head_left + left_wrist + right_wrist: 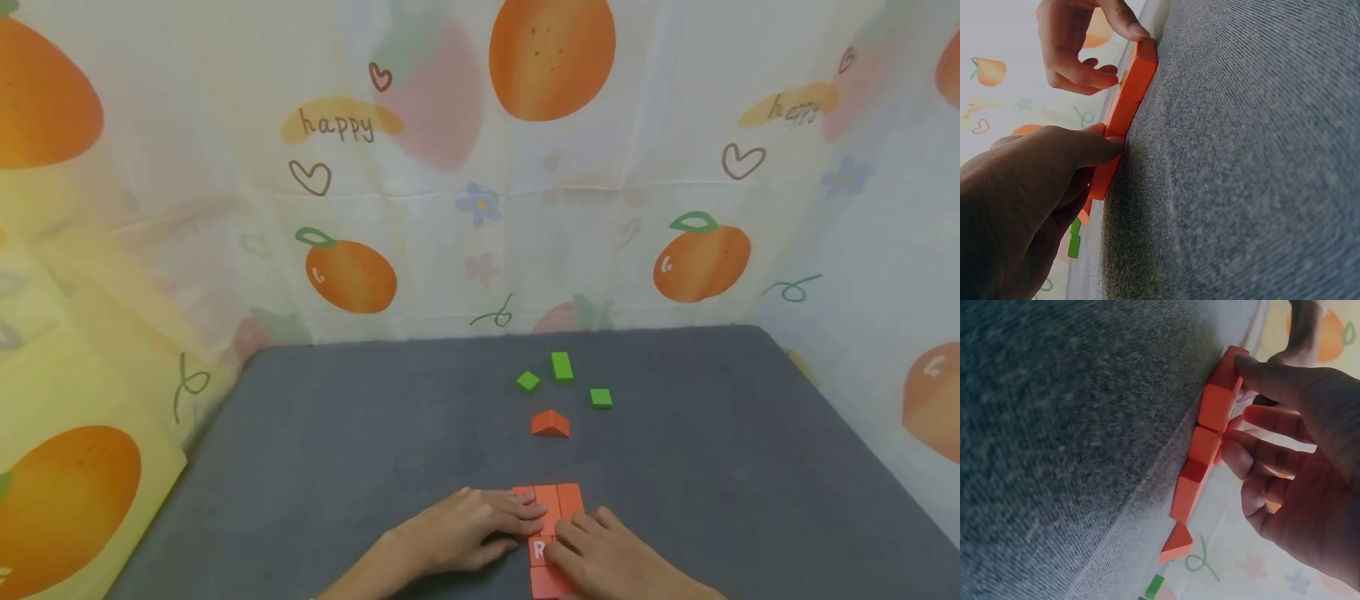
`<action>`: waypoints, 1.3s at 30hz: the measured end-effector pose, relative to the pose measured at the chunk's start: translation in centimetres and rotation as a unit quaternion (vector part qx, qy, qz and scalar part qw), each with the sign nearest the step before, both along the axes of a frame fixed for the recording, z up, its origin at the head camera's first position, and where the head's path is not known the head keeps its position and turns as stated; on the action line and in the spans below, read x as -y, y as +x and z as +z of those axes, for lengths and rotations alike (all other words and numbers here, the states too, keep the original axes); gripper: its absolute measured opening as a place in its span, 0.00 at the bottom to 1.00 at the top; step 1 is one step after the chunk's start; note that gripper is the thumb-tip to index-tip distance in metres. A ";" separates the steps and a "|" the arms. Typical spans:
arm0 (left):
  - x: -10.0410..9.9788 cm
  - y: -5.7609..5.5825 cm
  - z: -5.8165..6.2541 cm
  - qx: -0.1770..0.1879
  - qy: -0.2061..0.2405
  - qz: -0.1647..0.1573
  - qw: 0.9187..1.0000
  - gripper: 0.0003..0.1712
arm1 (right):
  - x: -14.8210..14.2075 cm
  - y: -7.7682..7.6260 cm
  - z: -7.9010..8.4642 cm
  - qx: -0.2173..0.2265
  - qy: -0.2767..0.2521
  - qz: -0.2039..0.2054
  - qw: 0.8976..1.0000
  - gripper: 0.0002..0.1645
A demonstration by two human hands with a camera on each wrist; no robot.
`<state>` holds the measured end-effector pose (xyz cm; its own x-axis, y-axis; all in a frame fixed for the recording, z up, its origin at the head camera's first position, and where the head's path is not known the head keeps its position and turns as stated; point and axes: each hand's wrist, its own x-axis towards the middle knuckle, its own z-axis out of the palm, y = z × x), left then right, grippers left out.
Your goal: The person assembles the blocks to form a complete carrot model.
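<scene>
Orange blocks lie flat and close together at the near middle of the table. One block bears a white letter R, partly covered by my right hand. Another orange block sits at the near end. My left hand lays its extended fingers over the left side of the group; in the left wrist view its thumb presses along a block's side. In the right wrist view, the right thumb touches the near-end block, and its loosely bent fingers reach the blocks' edge.
Beyond the group, an orange roof-shaped block stands alone. Farther back lie a green oblong block and two smaller green blocks, one turned like a diamond, the other squarish. A fruit-printed cloth hangs behind the grey table.
</scene>
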<state>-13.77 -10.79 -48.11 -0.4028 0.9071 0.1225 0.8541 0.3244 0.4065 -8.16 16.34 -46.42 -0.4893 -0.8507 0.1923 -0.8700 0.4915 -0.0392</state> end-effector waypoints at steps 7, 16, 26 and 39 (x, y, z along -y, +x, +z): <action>0.2 0.0 0.0 0.004 0.007 0.001 1.000 0.22 | -0.1 -0.8 0.9 -0.051 -0.026 -0.012 0.998 0.19; 0.1 0.0 0.0 -0.002 0.006 -0.002 1.000 0.22 | -0.5 -4.7 4.1 0.055 -0.018 -0.093 0.994 0.14; 0.1 -0.1 -0.2 -0.010 -0.003 0.002 1.000 0.21 | 0.0 -12.6 3.2 0.066 0.004 -0.133 0.989 0.21; 0.2 0.0 0.0 -0.017 -0.005 0.002 1.000 0.21 | 0.5 -15.1 1.7 0.134 -0.021 -0.134 0.982 0.10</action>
<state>-13.80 -10.96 -48.11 -0.4015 0.9069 0.1275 0.8666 0.3312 0.3732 -23.23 15.85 -44.74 -0.7316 -0.6793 0.0577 -0.6659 0.6939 -0.2741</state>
